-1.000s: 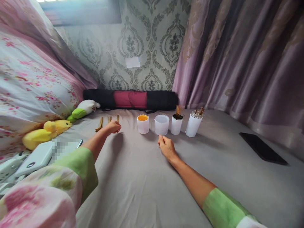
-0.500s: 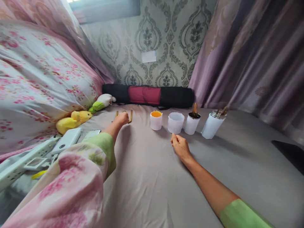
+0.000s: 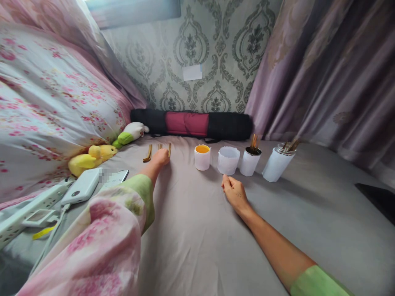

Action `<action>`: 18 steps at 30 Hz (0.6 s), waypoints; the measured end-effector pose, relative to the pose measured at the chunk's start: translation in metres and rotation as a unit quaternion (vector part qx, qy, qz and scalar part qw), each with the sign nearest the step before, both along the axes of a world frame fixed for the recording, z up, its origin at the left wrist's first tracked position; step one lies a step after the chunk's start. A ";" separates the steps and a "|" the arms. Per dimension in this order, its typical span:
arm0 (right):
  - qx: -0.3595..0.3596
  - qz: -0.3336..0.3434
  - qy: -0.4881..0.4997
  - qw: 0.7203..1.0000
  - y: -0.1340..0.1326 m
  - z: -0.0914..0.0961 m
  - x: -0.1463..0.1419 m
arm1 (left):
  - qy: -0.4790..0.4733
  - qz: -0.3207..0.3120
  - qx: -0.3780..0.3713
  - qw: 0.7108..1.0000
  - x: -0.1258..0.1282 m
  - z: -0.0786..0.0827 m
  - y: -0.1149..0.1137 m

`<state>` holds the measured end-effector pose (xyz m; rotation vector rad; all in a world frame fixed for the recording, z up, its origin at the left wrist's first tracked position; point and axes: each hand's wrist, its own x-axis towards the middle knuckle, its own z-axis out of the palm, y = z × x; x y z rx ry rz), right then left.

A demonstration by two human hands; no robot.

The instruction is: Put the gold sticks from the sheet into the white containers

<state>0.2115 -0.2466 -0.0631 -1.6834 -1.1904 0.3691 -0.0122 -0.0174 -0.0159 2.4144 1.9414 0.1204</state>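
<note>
My left hand [image 3: 161, 157] is closed and low over the grey sheet, among thin golden-brown sticks bent near one end. One bunch of sticks [image 3: 148, 153] lies to its left. A second bunch [image 3: 159, 146] shows just behind the hand, and a third [image 3: 169, 150] at its right edge; the hand partly covers both. What its fingers pinch, if anything, is hidden. My right hand [image 3: 234, 192] rests loosely closed on the sheet, with nothing visible in it. Just beyond it stands a white-wrapped cup [image 3: 228, 162], close to the knuckles.
Left of that cup is a white cup with an orange inside [image 3: 202, 160]. To its right stand a dark-mouthed can with sticks [image 3: 250, 163] and a tilted-looking jar with sticks [image 3: 277, 165]. Plush toys [image 3: 92, 159], a power bank [image 3: 82, 187] and a power strip [image 3: 33, 211] lie left.
My left hand has shifted slightly right and toward me, uncovering the left bunch of sticks and the tips of the middle one. My right hand has stayed in place.
</note>
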 end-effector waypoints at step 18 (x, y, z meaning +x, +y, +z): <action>0.001 0.009 0.020 1.000 0.000 0.000 -0.001 | -0.020 0.035 -0.016 0.999 0.004 -0.015 0.014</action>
